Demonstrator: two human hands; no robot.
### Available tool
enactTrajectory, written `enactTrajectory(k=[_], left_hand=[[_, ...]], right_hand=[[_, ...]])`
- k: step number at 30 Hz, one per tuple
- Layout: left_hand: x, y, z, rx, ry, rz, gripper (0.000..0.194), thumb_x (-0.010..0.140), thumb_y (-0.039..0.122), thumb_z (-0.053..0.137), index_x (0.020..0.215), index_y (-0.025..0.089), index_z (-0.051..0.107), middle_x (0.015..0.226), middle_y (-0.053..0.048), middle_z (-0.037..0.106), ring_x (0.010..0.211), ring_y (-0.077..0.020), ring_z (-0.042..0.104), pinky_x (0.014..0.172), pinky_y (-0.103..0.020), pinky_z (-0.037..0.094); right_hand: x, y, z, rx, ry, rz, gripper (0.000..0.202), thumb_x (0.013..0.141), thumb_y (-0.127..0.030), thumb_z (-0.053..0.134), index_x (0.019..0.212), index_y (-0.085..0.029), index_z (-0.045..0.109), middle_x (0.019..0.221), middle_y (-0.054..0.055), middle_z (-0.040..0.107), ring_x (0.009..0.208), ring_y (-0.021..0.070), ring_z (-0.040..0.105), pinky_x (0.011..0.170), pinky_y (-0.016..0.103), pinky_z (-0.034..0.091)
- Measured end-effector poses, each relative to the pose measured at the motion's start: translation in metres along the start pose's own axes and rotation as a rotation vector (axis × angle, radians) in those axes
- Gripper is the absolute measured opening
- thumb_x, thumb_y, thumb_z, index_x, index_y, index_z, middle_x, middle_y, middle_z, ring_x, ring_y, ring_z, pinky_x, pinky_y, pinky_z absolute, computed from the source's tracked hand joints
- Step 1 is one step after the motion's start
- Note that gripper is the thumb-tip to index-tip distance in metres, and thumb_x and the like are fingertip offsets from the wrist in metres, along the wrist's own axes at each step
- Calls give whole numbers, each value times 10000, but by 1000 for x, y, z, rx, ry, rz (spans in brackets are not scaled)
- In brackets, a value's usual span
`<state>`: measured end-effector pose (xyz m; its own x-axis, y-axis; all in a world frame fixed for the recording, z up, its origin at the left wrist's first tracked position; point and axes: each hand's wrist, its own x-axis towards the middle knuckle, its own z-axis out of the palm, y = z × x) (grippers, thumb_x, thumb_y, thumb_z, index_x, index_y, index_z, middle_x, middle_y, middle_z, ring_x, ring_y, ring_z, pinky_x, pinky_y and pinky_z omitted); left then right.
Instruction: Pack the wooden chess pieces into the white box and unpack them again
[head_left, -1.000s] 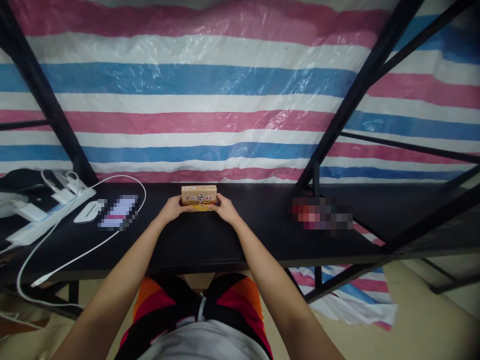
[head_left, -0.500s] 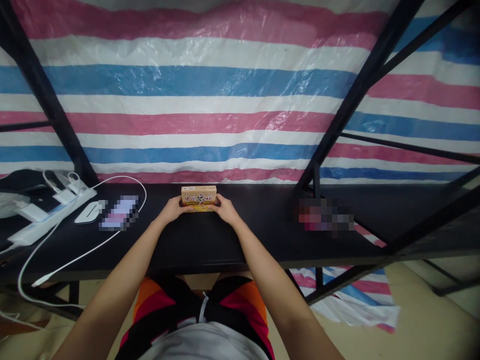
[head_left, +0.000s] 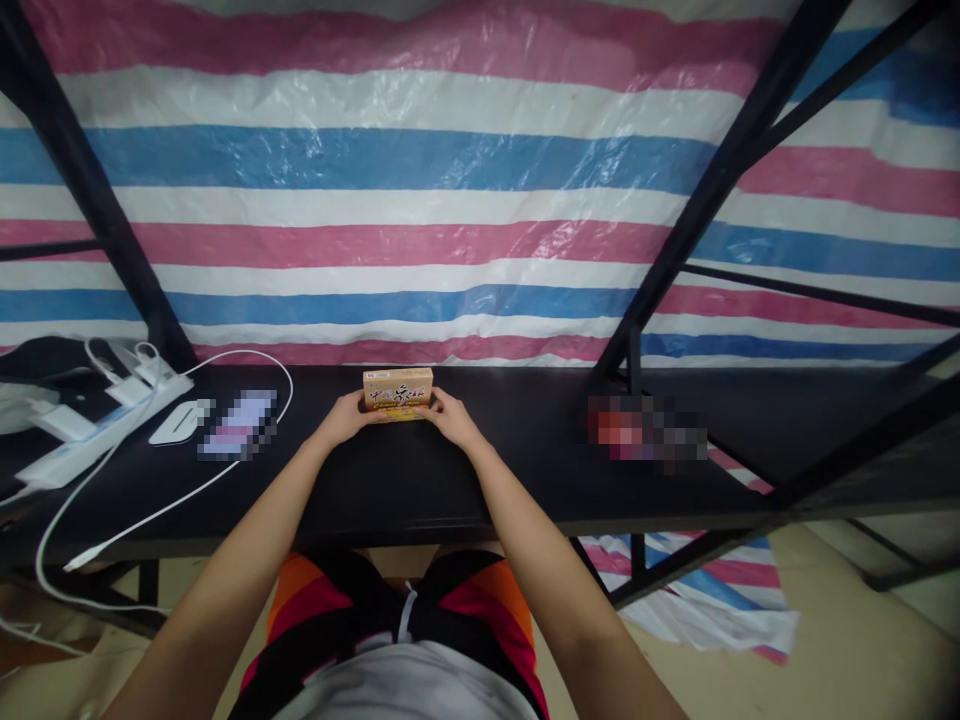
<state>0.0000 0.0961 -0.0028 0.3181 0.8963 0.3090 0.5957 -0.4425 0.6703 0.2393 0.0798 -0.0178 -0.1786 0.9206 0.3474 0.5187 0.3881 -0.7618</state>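
Grasping opposite ends of a tan printed box [head_left: 397, 386], the left hand [head_left: 346, 418] and right hand [head_left: 451, 418] shared a closed grip near the back of the black surface [head_left: 405, 485], apparently bracing both sides to steady its lettered face toward the person.

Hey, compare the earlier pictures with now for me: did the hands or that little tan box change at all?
Nothing has visibly changed. The left hand and right hand still hold the tan box at its two ends, printed front toward the person; neither has let go. The white power strip on the black table stayed put too.
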Motion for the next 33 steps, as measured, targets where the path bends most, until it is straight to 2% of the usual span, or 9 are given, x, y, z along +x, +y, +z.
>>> enactTrajectory(k=[3, 8, 11, 14, 19, 23, 25, 30, 33], left_hand=[[2, -3, 1, 26, 4, 8, 505, 669, 425, 701, 1097, 172, 616, 1045, -84, 669, 959, -266, 610, 874, -380, 464], [1, -11, -3, 178, 171, 57, 402, 679, 227, 640, 1079, 180, 637, 1037, -80, 631, 996, -244, 579, 903, -386, 444], [-3, -13, -8, 99, 130, 138, 487, 683, 111, 537, 1160, 190, 600, 1119, -75, 632, 1038, -217, 584, 941, -363, 431], [-5, -11, -9, 24, 86, 165, 501, 687, 96, 501, 1175, 170, 593, 1214, -77, 607, 1129, -212, 549, 1003, -347, 389], [-2, -8, -5, -86, 68, 32, 503, 717, 142, 536, 1218, 156, 568, 1214, -96, 610, 1114, -228, 561, 993, -365, 399], [1, -6, -3, -449, -34, -207, 462, 804, 200, 485, 1257, 116, 519, 1035, -113, 681, 922, -192, 638, 860, -364, 492], [1, -4, -2, -579, -60, -268, 466, 817, 254, 509, 1268, 139, 502, 1008, -99, 677, 888, -174, 639, 815, -334, 509], [0, 0, 2, -517, -70, -219, 532, 745, 333, 645, 1228, 151, 514, 789, -25, 635, 766, -165, 622, 710, -292, 510], [0, 1, 3, -541, -57, -244, 700, 748, 285, 654, 1364, 174, 341, 778, -9, 614, 721, -155, 618, 680, -291, 507]], right_hand=[[-2, -2, 1, 133, -66, 43, 373, 786, -333, 563, 1136, -209, 532, 604, -43, 598, 560, 119, 570, 653, 253, 461], [0, -5, 3, 292, -119, 111, 357, 832, -266, 425, 1179, -255, 506, 910, 13, 677, 776, 132, 637, 649, 237, 465], [2, -5, 4, 387, -164, 176, 356, 872, -287, 323, 1169, -257, 517, 935, 19, 674, 838, 143, 640, 616, 217, 448], [2, -5, 3, 432, -145, 194, 332, 869, -400, 388, 1124, -239, 528, 897, 25, 657, 816, 144, 633, 596, 206, 439], [1, -4, 1, 458, -106, 208, 352, 796, -412, 528, 1097, -231, 514, 812, -1, 587, 745, 122, 597, 603, 209, 449], [3, 4, 2, 432, -89, 172, 375, 732, -318, 580, 1088, -248, 486, 812, -18, 559, 703, 112, 552, 562, 203, 437], [5, 9, 4, 415, -87, 159, 383, 721, -301, 578, 1089, -257, 481, 834, -16, 561, 704, 113, 543, 551, 205, 436], [6, 13, 5, 371, -81, 164, 366, 728, -299, 561, 1086, -264, 493, 873, -3, 583, 745, 130, 549, 570, 224, 457], [5, 12, 6, 354, -80, 147, 361, 735, -304, 555, 1089, -269, 495, 885, -2, 592, 760, 135, 554, 575, 228, 463]])
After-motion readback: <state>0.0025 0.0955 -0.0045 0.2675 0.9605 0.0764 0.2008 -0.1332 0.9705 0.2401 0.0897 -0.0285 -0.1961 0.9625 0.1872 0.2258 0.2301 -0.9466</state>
